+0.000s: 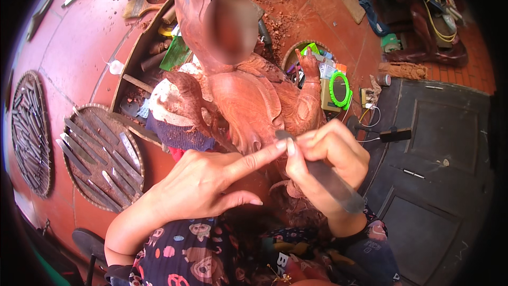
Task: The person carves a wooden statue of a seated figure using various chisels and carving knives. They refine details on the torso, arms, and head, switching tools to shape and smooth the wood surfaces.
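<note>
A reddish-brown carved wooden statue (248, 95) stands in front of me, its upper part blurred. My right hand (330, 161) is closed around a grey metal carving chisel (328, 177), whose tip rests near the statue's lower carved folds. My left hand (211, 180) is beside it with the index finger stretched out, its tip touching the chisel blade near the tip; the other fingers are loosely curled and hold nothing.
A round woven tray (79, 177) with several metal chisels lies at left, another tray (21, 132) farther left. A wooden box of tools (135, 66) and a basket (293, 55) with a green round mirror (338, 89) sit behind the statue. Wood chips cover the red floor; a dark metal door (439, 169) lies at right.
</note>
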{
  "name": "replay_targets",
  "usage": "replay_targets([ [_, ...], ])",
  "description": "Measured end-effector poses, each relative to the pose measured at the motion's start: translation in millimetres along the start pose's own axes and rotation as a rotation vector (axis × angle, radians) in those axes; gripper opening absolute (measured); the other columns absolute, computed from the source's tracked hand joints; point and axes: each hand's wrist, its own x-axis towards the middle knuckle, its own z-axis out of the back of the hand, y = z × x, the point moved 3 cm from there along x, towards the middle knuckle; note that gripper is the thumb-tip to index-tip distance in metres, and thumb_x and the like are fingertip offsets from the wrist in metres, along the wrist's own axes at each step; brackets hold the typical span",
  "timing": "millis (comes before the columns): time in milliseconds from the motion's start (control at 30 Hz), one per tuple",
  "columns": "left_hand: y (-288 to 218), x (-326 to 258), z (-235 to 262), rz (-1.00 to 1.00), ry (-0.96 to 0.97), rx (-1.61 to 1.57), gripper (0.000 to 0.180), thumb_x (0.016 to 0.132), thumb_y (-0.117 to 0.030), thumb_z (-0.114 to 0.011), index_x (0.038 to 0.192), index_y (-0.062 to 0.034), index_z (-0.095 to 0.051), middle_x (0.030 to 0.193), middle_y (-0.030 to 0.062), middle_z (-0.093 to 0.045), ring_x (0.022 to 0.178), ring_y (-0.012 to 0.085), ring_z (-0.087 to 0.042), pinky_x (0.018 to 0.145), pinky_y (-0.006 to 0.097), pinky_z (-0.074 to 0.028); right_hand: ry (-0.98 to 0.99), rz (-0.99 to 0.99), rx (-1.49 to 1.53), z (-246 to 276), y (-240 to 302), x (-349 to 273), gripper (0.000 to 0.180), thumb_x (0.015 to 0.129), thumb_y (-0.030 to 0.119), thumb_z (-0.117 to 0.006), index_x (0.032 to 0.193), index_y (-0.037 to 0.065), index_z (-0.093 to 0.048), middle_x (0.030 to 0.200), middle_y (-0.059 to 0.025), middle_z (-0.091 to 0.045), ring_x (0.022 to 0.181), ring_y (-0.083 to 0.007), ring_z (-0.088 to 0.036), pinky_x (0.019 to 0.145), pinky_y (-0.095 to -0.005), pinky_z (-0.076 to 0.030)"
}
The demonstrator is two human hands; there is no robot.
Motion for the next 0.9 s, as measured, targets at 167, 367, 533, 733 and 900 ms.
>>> replay_targets([
  [167, 0.9, -0.2, -1.5, -0.021, -0.021, -0.005, 0.084, 0.084, -0.041, -0.07, 0.154, -0.0197, -0.029, 0.082, 0.01, -0.064, 0.069, 0.0313, -0.067, 0.053, 0.04, -0.05, 0.057, -0.126, 0.112, 4.7, -1.7, -7.6, 0.024, 0.075, -0.011, -0.072, 0.069, 0.0, -0.051, 0.075, -0.0099, -0.057, 0.07, -0.0178, -0.067, 0.063, -0.029, -0.055],
  [367, -0.4, 0.2, -0.1, -0.063, -0.004, 0.06, 0.082, 0.085, -0.04, -0.069, 0.154, -0.0189, -0.03, 0.075, 0.0088, -0.06, 0.064, 0.0295, -0.064, 0.053, 0.038, -0.049, -0.039, -0.08, 0.171, 9.4, -5.8, -5.2, 0.021, 0.072, -0.009, -0.076, 0.069, 0.001, -0.057, 0.071, -0.0099, -0.062, 0.063, -0.0174, -0.065, 0.055, -0.0272, -0.051],
  [533, -6.1, -11.2, 10.2, -0.041, 0.078, -0.312, 0.071, 0.08, -0.03, -0.078, 0.144, -0.0164, -0.05, 0.077, 0.0093, -0.067, 0.061, 0.0265, -0.063, 0.058, 0.036, -0.05, -0.27, -0.167, 0.513, 47.3, -3.9, -3.0, 0.014, 0.08, -0.008, -0.072, 0.081, 0.0, -0.06, 0.076, -0.0108, -0.064, 0.066, -0.0191, -0.067, 0.058, -0.0288, -0.056],
  [733, 10.9, -26.5, 4.7, 0.177, 0.2, -0.342, 0.037, 0.083, -0.023, -0.078, 0.113, -0.003, -0.071, 0.079, 0.0129, -0.07, 0.069, 0.0266, -0.068, 0.064, 0.035, -0.052, -0.068, -0.216, 0.476, 60.6, -40.9, -3.2, 0.013, 0.08, -0.007, -0.072, 0.092, -0.003, -0.069, 0.085, -0.0151, -0.071, 0.074, -0.0206, -0.069, 0.067, -0.0296, -0.056],
  [900, 16.2, -20.6, -3.8, 0.246, 0.205, -0.389, 0.036, 0.084, -0.021, -0.077, 0.113, -0.0004, -0.07, 0.083, 0.0159, -0.069, 0.075, 0.0264, -0.069, 0.068, 0.035, -0.051, 0.143, -0.145, 0.342, 36.6, -34.3, 3.3, 0.018, 0.074, -0.008, -0.075, 0.091, -0.002, -0.072, 0.088, -0.0129, -0.072, 0.08, -0.0204, -0.071, 0.07, -0.029, -0.055],
])
